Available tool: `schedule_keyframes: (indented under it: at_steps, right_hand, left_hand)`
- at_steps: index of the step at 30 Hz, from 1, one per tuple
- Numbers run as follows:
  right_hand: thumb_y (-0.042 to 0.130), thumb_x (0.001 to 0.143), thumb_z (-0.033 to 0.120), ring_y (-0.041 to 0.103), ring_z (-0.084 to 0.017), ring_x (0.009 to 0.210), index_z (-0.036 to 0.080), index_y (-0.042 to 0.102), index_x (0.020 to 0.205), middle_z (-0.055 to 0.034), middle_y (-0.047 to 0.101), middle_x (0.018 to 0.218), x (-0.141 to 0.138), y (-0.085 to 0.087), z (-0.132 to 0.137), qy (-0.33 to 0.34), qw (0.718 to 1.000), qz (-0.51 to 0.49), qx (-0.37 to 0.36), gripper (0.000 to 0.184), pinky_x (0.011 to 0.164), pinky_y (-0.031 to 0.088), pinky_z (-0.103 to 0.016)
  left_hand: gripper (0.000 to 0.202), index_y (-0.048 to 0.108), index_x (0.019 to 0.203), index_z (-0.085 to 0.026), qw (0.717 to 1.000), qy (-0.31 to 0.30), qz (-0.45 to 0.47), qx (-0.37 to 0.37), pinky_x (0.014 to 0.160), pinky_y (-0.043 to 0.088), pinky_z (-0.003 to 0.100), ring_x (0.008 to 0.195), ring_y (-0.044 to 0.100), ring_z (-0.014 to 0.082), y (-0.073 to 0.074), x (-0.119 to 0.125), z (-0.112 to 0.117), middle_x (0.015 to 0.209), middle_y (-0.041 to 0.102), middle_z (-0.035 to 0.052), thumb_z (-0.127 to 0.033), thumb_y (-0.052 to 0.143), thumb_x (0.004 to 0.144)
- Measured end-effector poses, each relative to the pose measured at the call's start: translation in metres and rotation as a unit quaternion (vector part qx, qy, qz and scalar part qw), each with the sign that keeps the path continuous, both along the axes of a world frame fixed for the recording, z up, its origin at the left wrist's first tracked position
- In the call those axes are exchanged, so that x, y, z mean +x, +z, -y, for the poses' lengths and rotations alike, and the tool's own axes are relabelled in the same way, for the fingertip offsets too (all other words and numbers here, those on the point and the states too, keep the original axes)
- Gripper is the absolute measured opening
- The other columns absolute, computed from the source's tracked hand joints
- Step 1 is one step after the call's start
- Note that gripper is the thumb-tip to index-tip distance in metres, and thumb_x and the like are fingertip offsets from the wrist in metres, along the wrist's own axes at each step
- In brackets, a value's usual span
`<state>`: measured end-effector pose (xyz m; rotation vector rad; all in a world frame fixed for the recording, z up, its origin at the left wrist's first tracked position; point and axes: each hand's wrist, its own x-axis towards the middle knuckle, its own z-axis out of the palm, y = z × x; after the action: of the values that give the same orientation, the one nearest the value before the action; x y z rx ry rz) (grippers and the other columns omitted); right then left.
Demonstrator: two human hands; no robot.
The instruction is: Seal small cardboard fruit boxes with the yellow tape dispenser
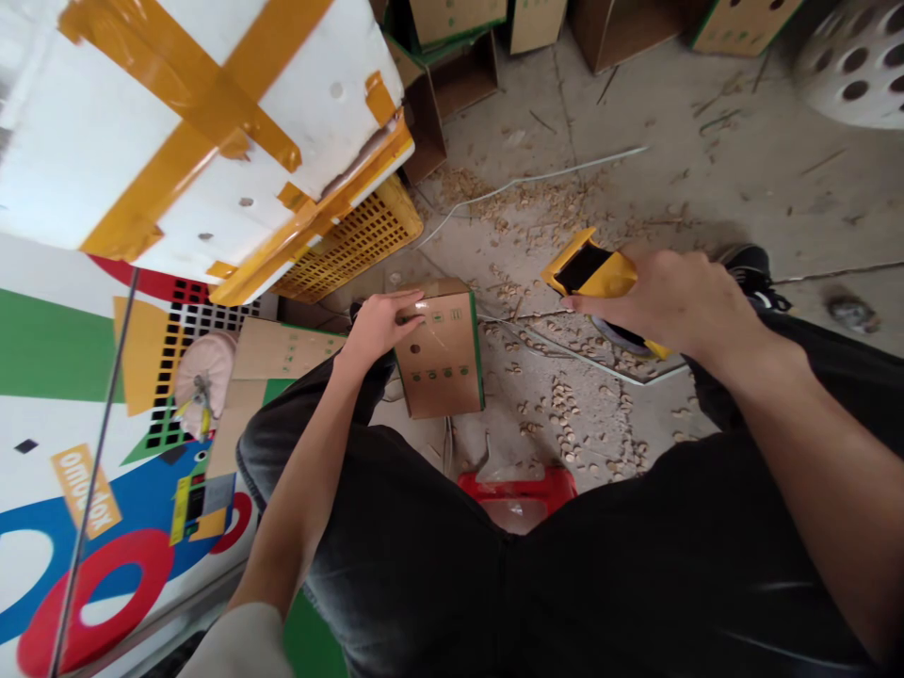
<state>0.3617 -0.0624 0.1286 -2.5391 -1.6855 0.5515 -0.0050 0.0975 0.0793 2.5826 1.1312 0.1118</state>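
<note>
My left hand (385,328) grips the upper left edge of a small cardboard box (443,363), its thumb and fingers resting on the printed side. The box has green edges, a round hole and rows of green print, and it stands between my legs, slightly tilted. In my right hand (688,297) is a yellow tape dispenser (589,268), held above the floor to the right of the box and apart from it. Part of a tape roll (621,337) shows beneath my fingers. My palm covers the dispenser's handle.
White foam boxes with brown tape (204,104) are stacked at the left, over a yellow plastic crate (353,240). Open cardboard boxes (462,80) line the back. Wood chips (565,414) and a white strap (523,179) lie on the floor. Below me is a red stool (557,485).
</note>
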Motion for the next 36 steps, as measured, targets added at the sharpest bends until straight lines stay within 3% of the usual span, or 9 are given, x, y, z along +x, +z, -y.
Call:
schedule_keyframes:
  at_steps: [5, 10, 18, 30, 36]
  right_hand:
    - [0.059, 0.077, 0.089, 0.073, -0.053, 0.098, 0.017, 0.072, 0.121, -0.0266, 0.076, 0.102, 0.000, 0.000, -0.001, -0.002, 1.000, 0.008, -0.004, 0.085, 0.077, 0.053, -0.053]
    - [0.059, 0.074, 0.091, 0.073, -0.050, 0.096, 0.020, 0.073, 0.124, -0.0231, 0.076, 0.101, -0.003, 0.002, -0.001, -0.012, 1.000, -0.007, 0.002, 0.088, 0.077, 0.052, -0.052]
    - [0.058, 0.075, 0.091, 0.073, -0.051, 0.096, 0.020, 0.073, 0.121, -0.0242, 0.077, 0.099, -0.004, 0.003, 0.000, -0.007, 1.000, -0.006, 0.004, 0.086, 0.075, 0.051, -0.051]
    - [0.057, 0.077, 0.090, 0.073, -0.050, 0.097, 0.019, 0.071, 0.122, -0.0240, 0.076, 0.101, -0.005, 0.005, -0.001, -0.006, 1.000, -0.006, -0.010, 0.085, 0.076, 0.052, -0.050]
    - [0.053, 0.076, 0.096, 0.073, -0.051, 0.097, 0.017, 0.071, 0.123, -0.0243, 0.076, 0.102, -0.004, 0.003, 0.000, -0.004, 1.000, -0.006, -0.002, 0.093, 0.077, 0.053, -0.052]
  left_hand:
    - [0.040, 0.073, 0.137, -0.025, 1.000, 0.003, 0.003, -0.009, 0.117, 0.054, 0.046, 0.132, 0.068, 0.0268, 0.001, 0.001, 0.000, 0.141, 0.071, 0.0068, -0.031, 0.068, 0.098]
    - [0.046, 0.072, 0.138, -0.022, 1.000, 0.004, -0.003, 0.001, 0.118, 0.053, 0.045, 0.132, 0.068, 0.0281, -0.001, 0.001, 0.000, 0.142, 0.070, 0.0091, -0.029, 0.075, 0.093]
    - [0.042, 0.071, 0.140, -0.023, 1.000, -0.010, 0.001, 0.004, 0.119, 0.052, 0.045, 0.134, 0.067, 0.0270, -0.002, -0.001, -0.001, 0.144, 0.069, 0.0089, -0.025, 0.067, 0.097]
    - [0.049, 0.069, 0.141, -0.024, 0.999, 0.027, -0.031, 0.033, 0.116, 0.054, 0.045, 0.133, 0.067, 0.0293, -0.004, 0.004, 0.005, 0.147, 0.068, 0.0070, -0.035, 0.075, 0.094]
    - [0.068, 0.063, 0.147, -0.023, 0.996, 0.018, -0.063, 0.063, 0.117, 0.052, 0.046, 0.138, 0.062, 0.0316, -0.007, 0.009, 0.009, 0.151, 0.065, 0.0093, -0.035, 0.086, 0.084]
